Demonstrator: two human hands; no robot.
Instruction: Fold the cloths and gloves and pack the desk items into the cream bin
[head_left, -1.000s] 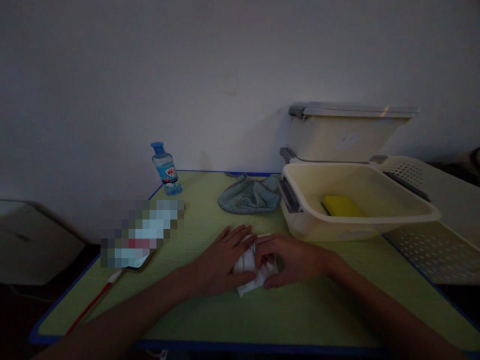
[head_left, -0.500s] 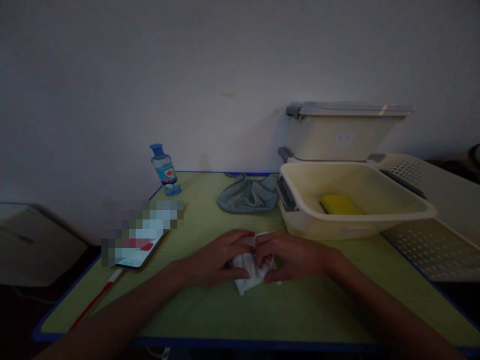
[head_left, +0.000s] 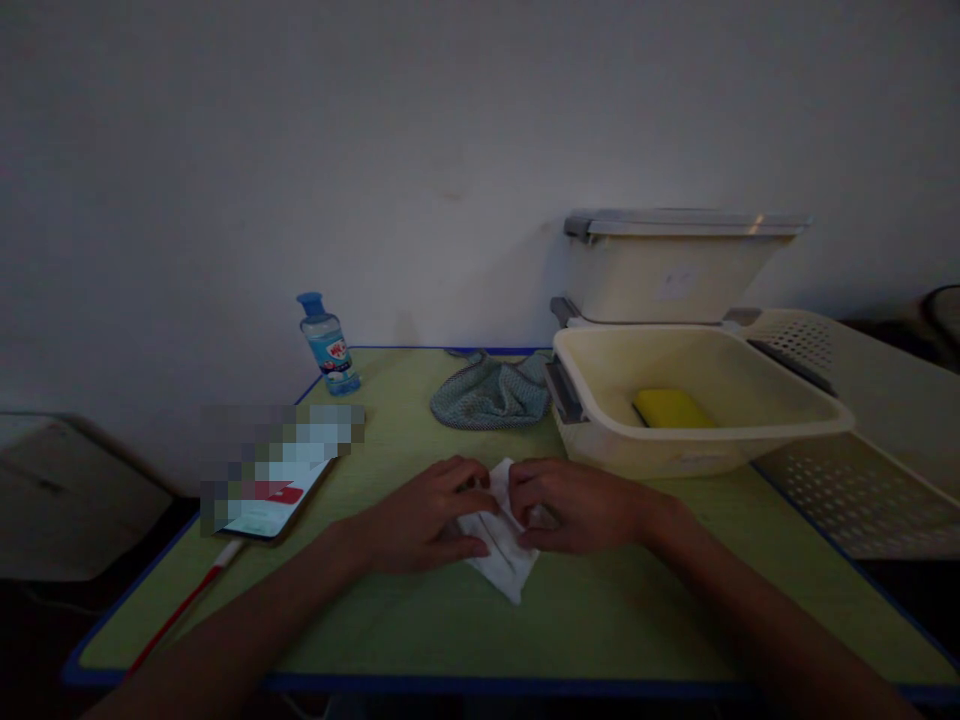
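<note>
A white tissue (head_left: 504, 560) lies creased on the green table, one pointed corner toward me. My left hand (head_left: 427, 515) is closed on its left side, fingers curled and thumb pressing the sheet. From the right, my right hand (head_left: 577, 505) pinches the other side, with the fingertips bent inward. The two hands are apart, and the tissue's folds show between them. Part of the sheet is hidden under the fingers.
Behind the hands lies a crumpled grey-blue cloth (head_left: 491, 392). A cream tub (head_left: 705, 455) holding a yellow sponge (head_left: 671, 408) stands right, a lidded box (head_left: 675, 270) behind it. Left are a blue bottle (head_left: 330, 350) and a phone (head_left: 277, 495) with a red cable (head_left: 176, 610).
The tissue has turned, and its near corner now points further toward me and to the right. Both hands have shifted slightly, keeping their hold. The camera view has moved a little.
</note>
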